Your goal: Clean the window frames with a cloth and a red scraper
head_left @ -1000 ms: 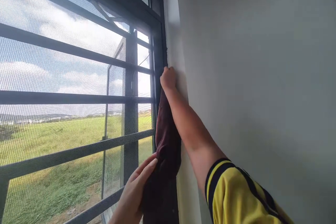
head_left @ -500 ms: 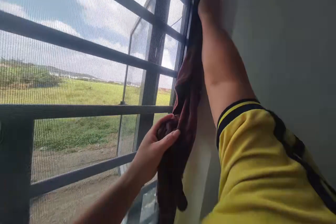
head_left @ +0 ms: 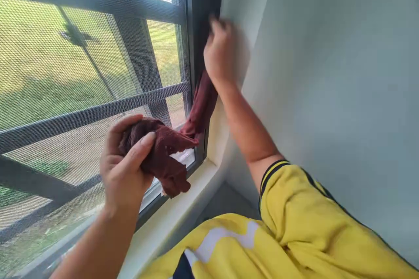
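Observation:
A maroon cloth point(head_left: 166, 150), worn and ragged at its lower end, stretches between my two hands beside the window. My left hand point(head_left: 126, 161) grips a bunched wad of it, thumb across the front, before the mesh screen. From there the cloth narrows and runs up along the dark window frame point(head_left: 204, 0) to my right hand point(head_left: 221, 48). That hand is closed on the upper part against the frame; its fingers are blurred, and the cloth beneath them is partly hidden.
The mesh screen point(head_left: 59, 91) with dark horizontal bars fills the left side. A pale sill point(head_left: 176, 202) runs beneath the window. To the right stands a plain grey wall point(head_left: 327, 74), close to my right arm.
My right hand has come down along the frame with the cloth. My left hand now holds its wad farther left, away from the frame. The view has tilted down, showing the sill.

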{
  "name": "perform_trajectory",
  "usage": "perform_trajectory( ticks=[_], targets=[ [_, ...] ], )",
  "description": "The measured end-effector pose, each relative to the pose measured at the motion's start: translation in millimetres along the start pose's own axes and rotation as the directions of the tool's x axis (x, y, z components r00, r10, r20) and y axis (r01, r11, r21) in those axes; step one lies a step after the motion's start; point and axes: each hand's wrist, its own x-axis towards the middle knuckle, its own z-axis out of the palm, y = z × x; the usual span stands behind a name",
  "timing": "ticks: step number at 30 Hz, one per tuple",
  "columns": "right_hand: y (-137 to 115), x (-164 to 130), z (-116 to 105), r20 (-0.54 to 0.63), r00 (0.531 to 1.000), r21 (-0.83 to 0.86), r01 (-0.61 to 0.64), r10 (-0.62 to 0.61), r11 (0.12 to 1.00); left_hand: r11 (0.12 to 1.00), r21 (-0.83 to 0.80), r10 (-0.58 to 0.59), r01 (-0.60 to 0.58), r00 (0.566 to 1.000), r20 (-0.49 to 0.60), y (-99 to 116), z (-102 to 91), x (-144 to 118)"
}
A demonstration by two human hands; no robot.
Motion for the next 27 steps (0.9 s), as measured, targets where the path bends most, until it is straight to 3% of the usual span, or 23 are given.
perform_trajectory(
  ticks=[3, 6, 10, 14, 20, 27],
  targets=[
    [-3, -101, 17, -0.008, 0.988, -0.037, -0.154, 0.154, 0.987, 0.991, -0.023, -0.135, 0.135, 0.991, 0.016, -15, -19.0, -16],
    [2, -207, 40, 0.079, 0.968, 0.032, -0.242, 0.239, 0.97, 0.958, -0.009, -0.285, 0.285, 0.958, 0.038, -34, -33.1, -30],
    [14, -300, 66, 0.185, 0.932, 0.11, -0.335, 0.312, 0.936, 0.902, 0.042, -0.43, 0.429, 0.903, 0.018, -52, -43.1, -45],
    [20, -349, 79, 0.334, 0.873, 0.096, -0.407, 0.356, 0.908, 0.878, 0.111, -0.462, 0.466, 0.885, -0.064, -43, -43.4, -54],
    [21, -390, 82, 0.51, 0.778, 0.099, -0.477, 0.367, 0.874, 0.907, 0.203, -0.34, 0.368, 0.926, -0.161, -22, -32.6, -56],
    [21, -429, 82, 0.619, 0.682, 0.071, -0.542, 0.389, 0.837, 0.869, 0.279, -0.385, 0.409, 0.913, -0.138, -41, -16.7, -49]
  ],
)
